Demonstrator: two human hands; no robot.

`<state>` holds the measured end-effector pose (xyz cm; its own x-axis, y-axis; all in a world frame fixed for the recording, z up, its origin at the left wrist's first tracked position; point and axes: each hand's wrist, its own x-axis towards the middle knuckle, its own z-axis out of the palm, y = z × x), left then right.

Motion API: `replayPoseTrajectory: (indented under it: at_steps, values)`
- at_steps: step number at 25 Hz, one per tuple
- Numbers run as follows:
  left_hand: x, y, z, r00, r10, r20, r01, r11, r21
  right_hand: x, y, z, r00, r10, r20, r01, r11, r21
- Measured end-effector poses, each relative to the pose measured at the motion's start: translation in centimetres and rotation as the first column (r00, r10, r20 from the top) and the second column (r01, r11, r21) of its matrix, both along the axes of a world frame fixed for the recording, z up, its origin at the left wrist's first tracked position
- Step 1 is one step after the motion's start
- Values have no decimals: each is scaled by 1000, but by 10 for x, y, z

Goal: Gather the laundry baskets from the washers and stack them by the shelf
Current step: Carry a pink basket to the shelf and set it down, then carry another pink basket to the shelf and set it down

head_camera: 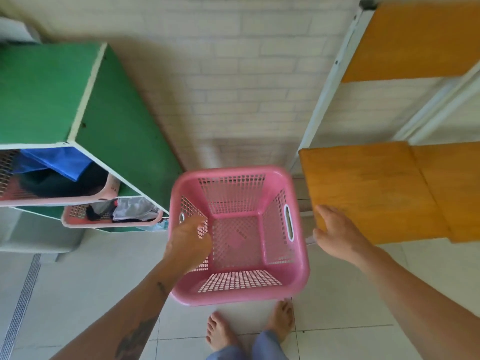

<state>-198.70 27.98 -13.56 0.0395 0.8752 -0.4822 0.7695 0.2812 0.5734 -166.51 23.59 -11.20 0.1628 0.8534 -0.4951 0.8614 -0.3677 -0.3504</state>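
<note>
pink basket (pixel 237 237), left hand (pixel 188 242) fingers (pixel 201 224) prob. on rim

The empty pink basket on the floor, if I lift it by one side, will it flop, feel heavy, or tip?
The pink basket is probably light: it is empty and its walls and floor are open mesh. It likely keeps its shape, given the thick moulded rim and handle slots. Lifted by the left hand alone, it would probably tilt towards the far side.

**Pink basket upright on the floor**

You have an empty pink laundry basket (pixel 241 237) with perforated walls and slotted side handles, standing upright, mouth up, on the tiled floor (pixel 337 294) between the green cabinet (pixel 117 113) and the orange shelf (pixel 376 193).
</note>
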Motion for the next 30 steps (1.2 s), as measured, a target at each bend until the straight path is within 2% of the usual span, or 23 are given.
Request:
replayPoseTrajectory:
  at_steps: [3, 5, 9, 14, 19, 24, 26, 30]
  values:
    - [34, -22, 67, 980, -175, 98, 176, 984, -8, 13, -35, 74, 997, -59, -44, 59, 998, -3]
    - [61, -27, 111, 947, -297, 119, 294, 955, 41, 25, -58, 114, 989, -119, -86, 120, 993, -3]
    - [132, -47, 183, 824, -557, 102, 546, 829, 122, 68, -121, 188, 957, -257, -132, 265, 963, 45]
    - [252, -99, 233, 749, -657, 87, 644, 753, 137, 155, -231, 236, 941, -311, -134, 331, 927, 175]
    - [405, -200, 280, 607, -788, 101, 763, 614, 202, 263, -356, 263, 896, -443, -29, 440, 877, 193]
    - [553, -285, 312, 438, -878, 194, 847, 475, 238, 364, -473, 284, 787, -616, 21, 586, 758, 287]
    - [615, -315, 321, 343, -925, 161, 878, 377, 294, 396, -515, 293, 729, -684, 28, 645, 700, 308]
    - [726, -366, 330, 196, -967, 162, 914, 240, 327, 459, -580, 303, 587, -809, 9, 760, 555, 339]
